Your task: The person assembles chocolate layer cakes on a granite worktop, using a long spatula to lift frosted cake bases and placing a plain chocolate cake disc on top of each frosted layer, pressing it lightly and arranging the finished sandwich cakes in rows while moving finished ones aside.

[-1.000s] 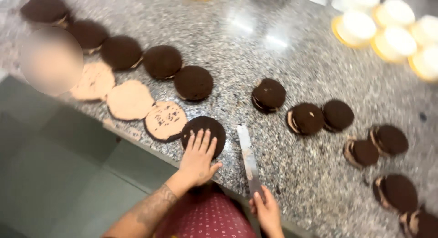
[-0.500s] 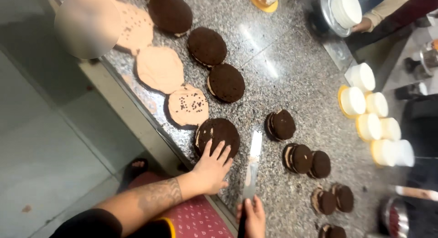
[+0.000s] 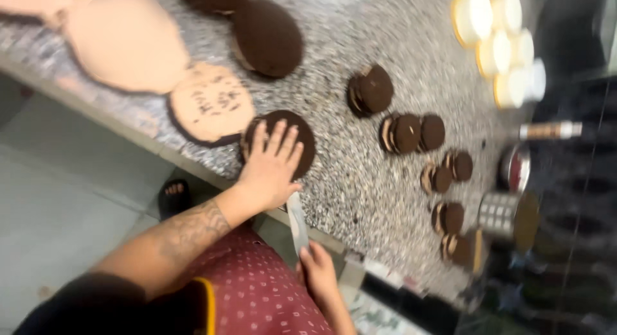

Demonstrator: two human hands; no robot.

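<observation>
My left hand (image 3: 271,165) lies flat with fingers spread on top of a round dark chocolate cake layer (image 3: 302,137) near the front edge of the speckled granite counter (image 3: 360,181). My right hand (image 3: 318,271) grips the handle of a long knife (image 3: 296,220) whose blade points toward the cake's side, under my left hand. The tip of the blade is hidden by my left hand.
Tan cardboard cake boards (image 3: 125,39) (image 3: 211,104) lie left of the cake. More dark cake layers (image 3: 268,36) and smaller stacked ones (image 3: 371,89) (image 3: 411,132) dot the counter. White and yellow tubs (image 3: 495,33) and metal tins (image 3: 508,213) stand at the right.
The view has swung and drawn closer. My left hand stays flat on the cake while the knife in my right hand has moved in toward the cake's side.
</observation>
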